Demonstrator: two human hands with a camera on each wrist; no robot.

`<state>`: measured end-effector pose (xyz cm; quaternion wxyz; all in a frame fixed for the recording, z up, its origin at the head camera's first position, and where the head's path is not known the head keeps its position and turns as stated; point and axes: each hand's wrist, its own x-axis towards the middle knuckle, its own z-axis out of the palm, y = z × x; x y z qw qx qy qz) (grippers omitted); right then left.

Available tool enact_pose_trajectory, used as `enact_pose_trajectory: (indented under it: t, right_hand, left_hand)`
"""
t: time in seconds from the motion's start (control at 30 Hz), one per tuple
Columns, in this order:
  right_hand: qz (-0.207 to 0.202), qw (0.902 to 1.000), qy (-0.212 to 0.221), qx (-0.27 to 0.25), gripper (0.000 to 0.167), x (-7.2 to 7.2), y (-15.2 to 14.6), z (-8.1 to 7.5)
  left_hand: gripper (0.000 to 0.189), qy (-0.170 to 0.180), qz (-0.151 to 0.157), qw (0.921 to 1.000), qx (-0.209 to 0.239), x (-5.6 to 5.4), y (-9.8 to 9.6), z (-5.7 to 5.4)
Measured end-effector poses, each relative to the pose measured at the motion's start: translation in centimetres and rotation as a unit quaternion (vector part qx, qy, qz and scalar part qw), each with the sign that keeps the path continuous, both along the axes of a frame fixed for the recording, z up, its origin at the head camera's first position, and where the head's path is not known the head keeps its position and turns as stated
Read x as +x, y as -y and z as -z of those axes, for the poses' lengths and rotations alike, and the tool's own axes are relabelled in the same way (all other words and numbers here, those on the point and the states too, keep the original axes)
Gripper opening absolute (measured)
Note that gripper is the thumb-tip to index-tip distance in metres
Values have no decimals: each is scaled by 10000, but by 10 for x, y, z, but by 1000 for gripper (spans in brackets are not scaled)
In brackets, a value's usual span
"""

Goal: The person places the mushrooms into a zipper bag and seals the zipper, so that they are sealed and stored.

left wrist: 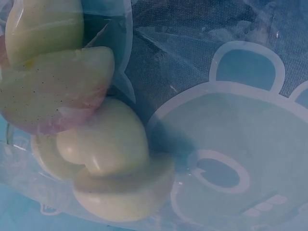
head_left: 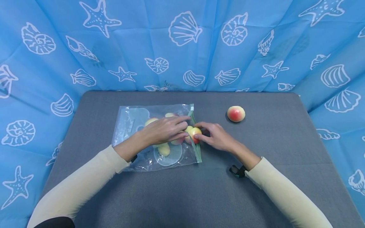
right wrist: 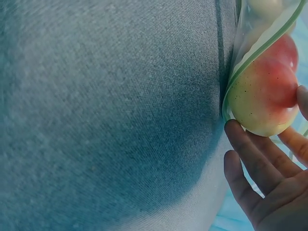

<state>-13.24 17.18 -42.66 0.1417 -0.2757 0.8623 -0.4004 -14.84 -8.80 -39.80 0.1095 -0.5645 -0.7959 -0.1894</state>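
Fingers (head_left: 203, 124) of the right hand (head_left: 219, 136) and its thumb, in the head view, were bent in a narrow pinch around a round yellow-and-red fruit (head_left: 196, 132) at the mouth of a clear plastic bag with a green-edged opening (head_left: 125, 115). The left hand (head_left: 166, 128) lay over the top of the bag near that opening, its fingers mostly straight and its thumb spread apart from them. Inside the bag, pale yellow and pinkish rounded fruits (head_left: 163, 149) showed through the film. To the right, well apart from the bag, a single rounded red-and-cream fruit (head_left: 236, 113) sat on the grey cloth-covered bench (head_left: 159, 196), with a blue curtain printed with white shells and starfish (head_left: 211, 47) behind. From the left wrist, several of the bagged fruits lay against one another under the film, beside a pale printed animal face (left wrist: 260, 130). From the right wrist, the yellow-and-red fruit was at the green rim, speckled with dark dots; the thumb and fingers touched it from different sides.
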Motion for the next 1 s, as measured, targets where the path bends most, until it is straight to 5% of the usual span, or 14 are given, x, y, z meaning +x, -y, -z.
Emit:
enact_pose_trajectory:
  t: [1.0]
  right_hand:
    - [165,9998,-49,-113,41,-4,11,5]
  left_hand:
    - [24,-285,153,9992,214,-3,2,2]
